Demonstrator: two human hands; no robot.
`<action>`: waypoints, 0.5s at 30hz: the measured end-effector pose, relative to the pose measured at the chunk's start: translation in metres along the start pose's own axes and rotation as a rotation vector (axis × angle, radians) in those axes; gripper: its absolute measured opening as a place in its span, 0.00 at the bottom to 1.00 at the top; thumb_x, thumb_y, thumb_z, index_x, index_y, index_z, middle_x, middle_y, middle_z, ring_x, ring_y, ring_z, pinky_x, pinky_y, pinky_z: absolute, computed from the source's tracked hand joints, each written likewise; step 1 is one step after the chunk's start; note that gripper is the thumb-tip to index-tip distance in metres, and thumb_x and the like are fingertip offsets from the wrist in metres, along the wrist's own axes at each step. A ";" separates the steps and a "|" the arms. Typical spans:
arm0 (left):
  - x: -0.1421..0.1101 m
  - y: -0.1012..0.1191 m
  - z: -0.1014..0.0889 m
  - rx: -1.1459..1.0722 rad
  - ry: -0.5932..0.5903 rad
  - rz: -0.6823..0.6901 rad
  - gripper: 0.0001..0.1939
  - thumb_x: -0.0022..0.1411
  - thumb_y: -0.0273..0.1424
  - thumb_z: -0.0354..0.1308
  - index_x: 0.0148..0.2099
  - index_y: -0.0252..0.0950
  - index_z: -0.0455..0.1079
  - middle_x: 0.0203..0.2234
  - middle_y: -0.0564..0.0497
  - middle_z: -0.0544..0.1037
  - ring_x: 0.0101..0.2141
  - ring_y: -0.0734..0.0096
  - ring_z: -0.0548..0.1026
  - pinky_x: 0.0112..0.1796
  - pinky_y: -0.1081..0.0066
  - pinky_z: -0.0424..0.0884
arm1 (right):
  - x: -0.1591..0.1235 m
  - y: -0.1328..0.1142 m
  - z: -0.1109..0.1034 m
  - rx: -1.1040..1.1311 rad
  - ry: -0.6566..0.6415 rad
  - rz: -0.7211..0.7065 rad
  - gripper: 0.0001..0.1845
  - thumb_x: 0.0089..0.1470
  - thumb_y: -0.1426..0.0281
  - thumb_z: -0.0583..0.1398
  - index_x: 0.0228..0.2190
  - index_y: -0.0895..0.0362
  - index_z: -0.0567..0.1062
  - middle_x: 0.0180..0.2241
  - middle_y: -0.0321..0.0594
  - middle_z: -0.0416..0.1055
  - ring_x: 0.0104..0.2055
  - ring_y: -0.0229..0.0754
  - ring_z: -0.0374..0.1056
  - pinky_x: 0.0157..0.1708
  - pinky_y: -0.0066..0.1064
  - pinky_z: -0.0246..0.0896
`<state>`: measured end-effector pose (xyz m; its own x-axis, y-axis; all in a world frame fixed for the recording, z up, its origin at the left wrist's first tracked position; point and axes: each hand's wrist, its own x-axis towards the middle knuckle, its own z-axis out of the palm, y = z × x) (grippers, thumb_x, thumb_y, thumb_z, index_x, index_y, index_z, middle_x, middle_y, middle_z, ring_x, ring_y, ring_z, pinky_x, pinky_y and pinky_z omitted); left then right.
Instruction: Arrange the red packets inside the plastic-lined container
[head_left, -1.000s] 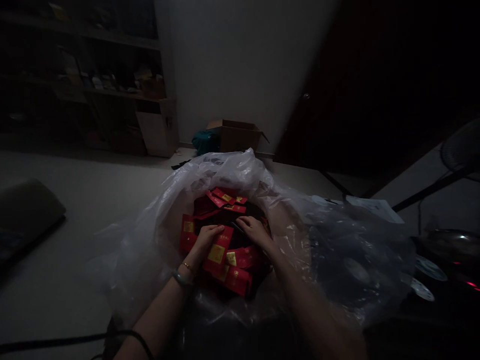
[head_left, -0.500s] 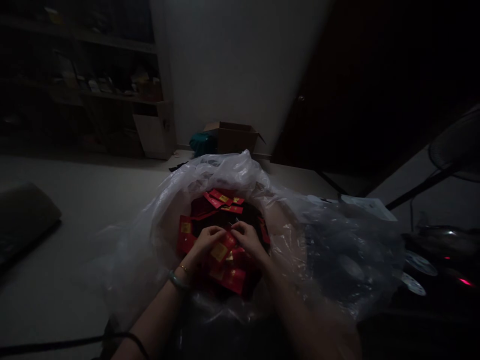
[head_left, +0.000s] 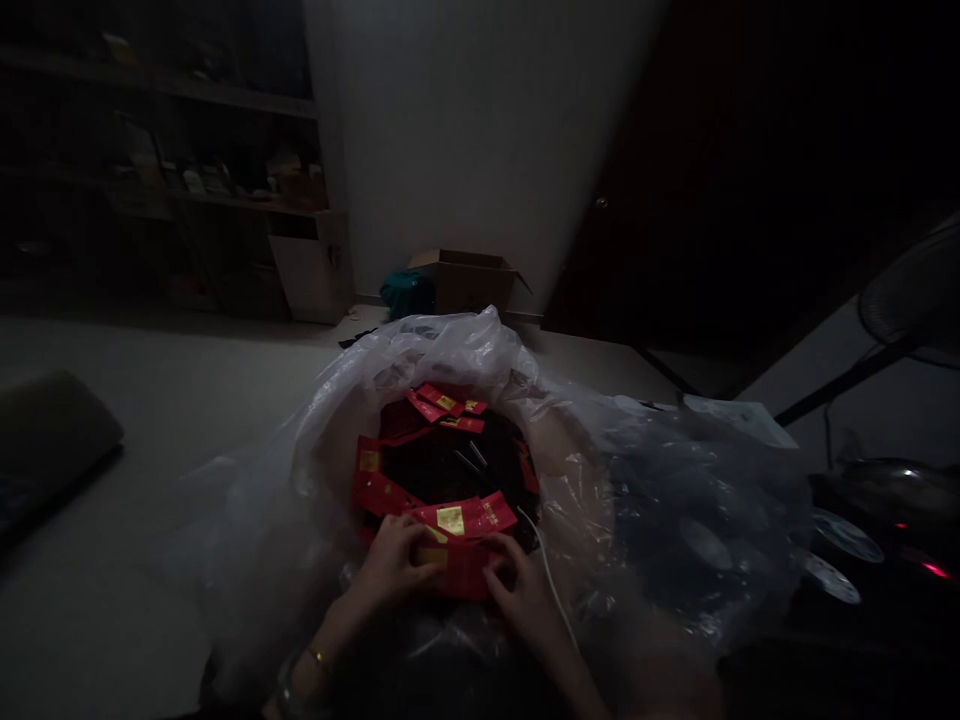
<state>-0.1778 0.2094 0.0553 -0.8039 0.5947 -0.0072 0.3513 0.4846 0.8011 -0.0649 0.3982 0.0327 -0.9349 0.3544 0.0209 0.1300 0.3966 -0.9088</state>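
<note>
Head view: holds red packet (head_left: 466, 572) at six o'clock inside plastic bag (head_left: 480, 340), apparently by opposite edges to keep it flat. Angles left hand (head_left: 394, 560) in from seven o'clock, right hand (head_left: 529, 590) from five, curled, with both sets of fingers clamped on it.

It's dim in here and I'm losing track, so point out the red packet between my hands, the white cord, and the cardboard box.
Red packet (head_left: 466, 570): head view, middle of its red face.
White cord (head_left: 550, 578): head view, middle of its visible length.
Cardboard box (head_left: 474, 287): head view, its front side.
</note>
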 end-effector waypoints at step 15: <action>-0.009 0.003 -0.001 0.142 -0.047 0.042 0.23 0.45 0.30 0.66 0.47 0.40 0.71 0.43 0.45 0.73 0.44 0.58 0.71 0.45 0.62 0.68 | -0.005 0.003 0.007 -0.228 0.073 -0.071 0.24 0.42 0.72 0.60 0.45 0.51 0.74 0.45 0.44 0.65 0.47 0.47 0.67 0.48 0.36 0.65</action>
<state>-0.1698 0.2049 0.0585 -0.7653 0.6436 -0.0063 0.4507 0.5428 0.7086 -0.0619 0.3914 0.0265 -0.9191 0.3755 0.1191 0.1436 0.6007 -0.7865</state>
